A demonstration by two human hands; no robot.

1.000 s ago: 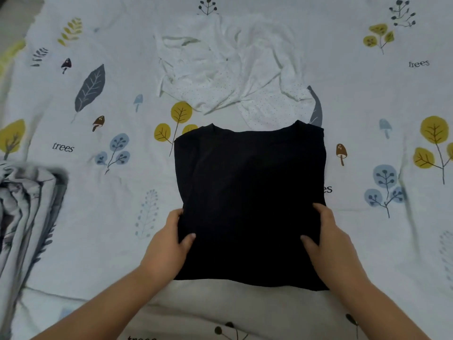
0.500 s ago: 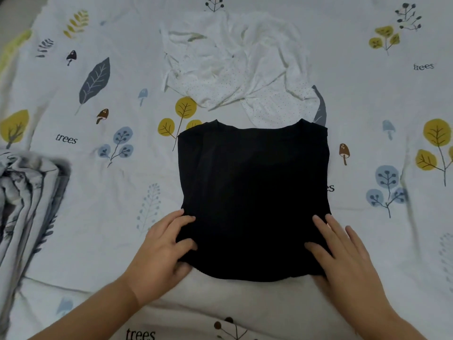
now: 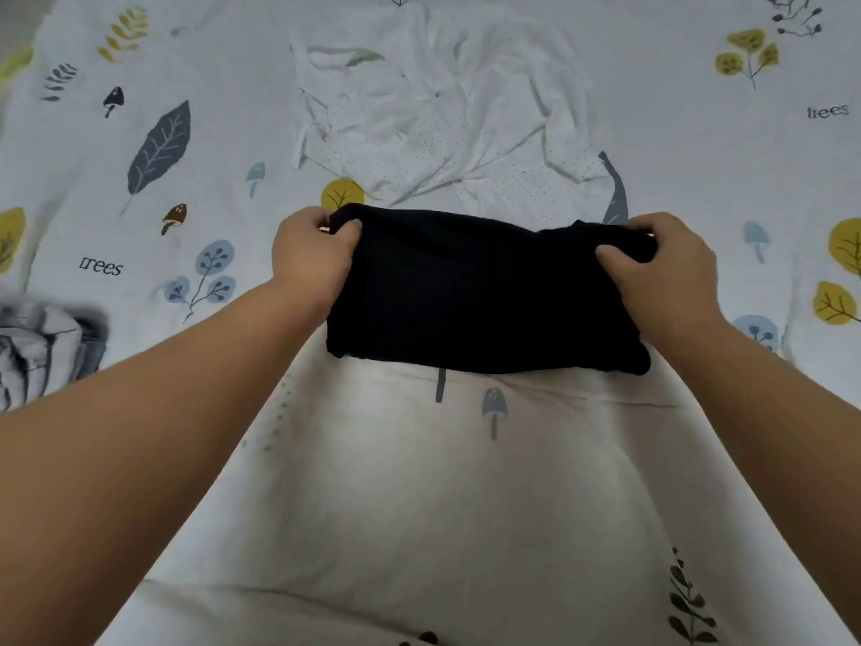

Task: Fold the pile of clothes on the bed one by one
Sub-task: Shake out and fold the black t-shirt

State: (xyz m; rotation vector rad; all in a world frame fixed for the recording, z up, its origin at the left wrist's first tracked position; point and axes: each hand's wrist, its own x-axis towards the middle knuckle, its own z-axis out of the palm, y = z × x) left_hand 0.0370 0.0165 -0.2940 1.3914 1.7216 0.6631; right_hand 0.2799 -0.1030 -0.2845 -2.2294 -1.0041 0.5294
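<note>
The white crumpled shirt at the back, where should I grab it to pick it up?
Probably by the top edge of the white crumpled shirt, near the opening at its upper left, coming from above with both hands. It lies bunched and wrinkled on the bed sheet, so raised folds give easy pinch points. Its exact collar is hard to tell.

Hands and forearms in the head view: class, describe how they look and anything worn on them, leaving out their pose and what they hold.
Both forearms are bare from the bottom edge of the picture up to the wrist; no sleeve or cuff shows. The left hand and the right hand wear no gloves, and no ring, watch or bracelet can be seen. The fingernails that show look short and unpainted. No marks are visible.
</note>
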